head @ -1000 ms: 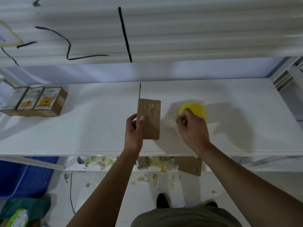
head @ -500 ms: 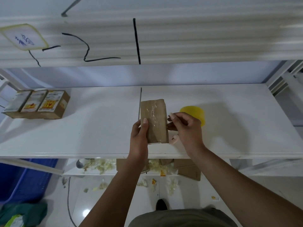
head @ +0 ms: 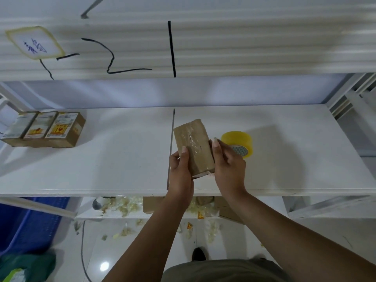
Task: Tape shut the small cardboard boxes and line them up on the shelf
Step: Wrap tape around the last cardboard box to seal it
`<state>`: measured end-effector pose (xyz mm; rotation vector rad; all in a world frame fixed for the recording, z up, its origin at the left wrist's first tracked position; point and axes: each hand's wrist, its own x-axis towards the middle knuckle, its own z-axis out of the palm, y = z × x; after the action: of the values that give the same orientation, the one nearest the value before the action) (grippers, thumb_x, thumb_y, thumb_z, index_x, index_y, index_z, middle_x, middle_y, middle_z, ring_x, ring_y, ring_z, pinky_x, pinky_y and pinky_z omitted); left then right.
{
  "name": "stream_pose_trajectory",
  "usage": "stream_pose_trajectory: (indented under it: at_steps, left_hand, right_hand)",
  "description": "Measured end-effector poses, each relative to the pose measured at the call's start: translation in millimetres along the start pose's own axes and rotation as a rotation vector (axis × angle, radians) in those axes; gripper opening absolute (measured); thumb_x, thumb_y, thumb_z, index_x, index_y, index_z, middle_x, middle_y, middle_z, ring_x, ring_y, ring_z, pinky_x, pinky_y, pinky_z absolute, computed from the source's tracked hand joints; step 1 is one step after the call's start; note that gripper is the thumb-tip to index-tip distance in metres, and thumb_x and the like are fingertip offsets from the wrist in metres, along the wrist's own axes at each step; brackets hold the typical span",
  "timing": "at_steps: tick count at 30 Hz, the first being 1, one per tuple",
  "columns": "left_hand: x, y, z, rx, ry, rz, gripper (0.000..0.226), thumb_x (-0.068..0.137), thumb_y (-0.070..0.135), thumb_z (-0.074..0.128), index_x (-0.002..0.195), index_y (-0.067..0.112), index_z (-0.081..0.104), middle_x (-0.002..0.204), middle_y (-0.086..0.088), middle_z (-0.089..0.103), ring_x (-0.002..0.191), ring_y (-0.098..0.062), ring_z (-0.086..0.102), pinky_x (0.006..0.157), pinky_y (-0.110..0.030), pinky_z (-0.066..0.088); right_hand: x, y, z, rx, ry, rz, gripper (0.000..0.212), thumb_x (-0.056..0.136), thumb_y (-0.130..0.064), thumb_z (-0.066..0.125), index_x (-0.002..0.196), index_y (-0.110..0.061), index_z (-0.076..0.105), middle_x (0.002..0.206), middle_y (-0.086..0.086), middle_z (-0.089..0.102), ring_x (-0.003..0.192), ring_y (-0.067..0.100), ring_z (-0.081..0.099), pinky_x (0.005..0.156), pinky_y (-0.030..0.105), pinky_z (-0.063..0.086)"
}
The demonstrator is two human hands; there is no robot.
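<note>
The small brown cardboard box (head: 193, 147), its top face covered in clear tape, is held just above the white shelf (head: 122, 159), close to its front edge. A second ago the right hand (head: 227, 161) was over by the yellow roll of packing tape (head: 237, 143), at 3 o'clock from the box; it has since come across to the box's right side, fingers pressed against it. The left hand (head: 181, 171) still grips the left side, thumb on top. Judgement: taping is finished or nearly so, and placement follows. Three sealed labelled boxes (head: 43, 129) stand in a row at 9 o'clock, well apart.
</note>
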<state>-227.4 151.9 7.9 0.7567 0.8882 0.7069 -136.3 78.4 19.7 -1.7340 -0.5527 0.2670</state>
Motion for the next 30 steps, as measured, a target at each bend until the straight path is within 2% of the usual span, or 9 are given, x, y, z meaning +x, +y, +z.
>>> stream_pose_trajectory:
  at_steps: [3,6,9,12,20,22,25,27,30]
  left_hand:
    - [2,-5,-6,0.134,-0.002,0.096,0.048,0.106,0.055,0.056,0.138,0.022,0.047,0.132,-0.008,0.070,0.110,-0.013,0.076,0.089,-0.033,0.062]
    - [3,-3,-9,0.295,0.002,0.190,0.071,0.085,0.075,0.066,0.138,0.032,0.044,0.126,0.003,0.066,0.102,-0.003,0.076,0.082,-0.029,0.063]
    - [9,4,-10,0.346,0.057,0.269,0.072,0.077,0.066,0.082,0.136,0.035,0.055,0.119,0.005,0.072,0.096,-0.003,0.077,0.076,-0.027,0.065]
    - [11,8,-15,0.432,0.099,0.327,0.063,0.082,0.054,0.087,0.138,0.036,0.064,0.109,0.013,0.078,0.094,-0.002,0.078,0.076,-0.026,0.065]
    - [20,-1,-19,0.503,0.072,0.252,0.052,0.090,0.053,0.081,0.135,0.029,0.071,0.120,0.006,0.077,0.092,-0.008,0.080,0.083,-0.031,0.066]
    - [23,-1,-17,0.497,0.097,0.240,0.044,0.090,0.051,0.080,0.129,0.031,0.074,0.111,0.009,0.080,0.090,-0.006,0.079,0.081,-0.028,0.064]
    - [31,1,-19,0.488,0.108,0.238,0.025,0.095,0.046,0.075,0.117,0.036,0.077,0.096,0.018,0.081,0.087,0.002,0.077,0.071,-0.015,0.059]
    - [37,1,-22,0.525,0.118,0.250,0.015,0.102,0.043,0.068,0.112,0.036,0.076,0.091,0.018,0.080,0.085,0.005,0.075,0.066,-0.010,0.055]
    - [50,-2,-29,0.579,0.133,0.209,0.021,0.109,0.040,0.058,0.113,0.027,0.073,0.095,0.008,0.079,0.087,-0.003,0.075,0.073,-0.021,0.057]
  right_hand:
    - [0,-3,0,0.060,-0.146,0.182,0.051,0.097,-0.070,0.053,0.104,-0.025,0.078,0.088,0.000,0.079,0.091,0.021,0.077,0.079,0.049,0.065]
    - [4,-5,4,0.046,-0.235,0.215,0.030,0.096,-0.064,0.060,0.112,-0.045,0.076,0.104,-0.015,0.080,0.103,0.010,0.075,0.089,0.052,0.063]
    - [3,-5,14,0.107,-0.251,0.297,0.038,0.104,-0.053,0.058,0.133,-0.031,0.069,0.120,-0.008,0.077,0.114,0.013,0.072,0.098,0.046,0.059]
    - [1,-2,20,0.090,-0.280,0.356,0.037,0.108,-0.049,0.051,0.128,-0.026,0.072,0.111,-0.009,0.078,0.106,0.010,0.072,0.089,0.032,0.056]
    - [15,-1,20,0.001,-0.308,0.393,0.035,0.106,-0.046,0.056,0.128,-0.022,0.069,0.119,0.001,0.075,0.111,0.022,0.071,0.102,0.048,0.056]
    - [15,0,27,-0.006,-0.287,0.419,0.052,0.105,-0.048,0.058,0.149,-0.020,0.055,0.135,0.001,0.068,0.124,0.026,0.066,0.105,0.046,0.054]
    - [19,1,34,-0.004,-0.283,0.526,0.096,0.099,-0.056,0.064,0.169,-0.023,0.008,0.148,0.005,0.055,0.135,0.028,0.058,0.109,0.040,0.049]
    - [25,6,37,-0.060,-0.357,0.538,0.088,0.097,-0.059,0.065,0.166,-0.022,0.026,0.147,0.005,0.059,0.132,0.029,0.061,0.113,0.048,0.049]
    - [32,11,37,-0.113,-0.480,0.499,0.048,0.099,-0.054,0.065,0.131,-0.018,0.069,0.120,0.006,0.077,0.111,0.028,0.073,0.104,0.054,0.054]
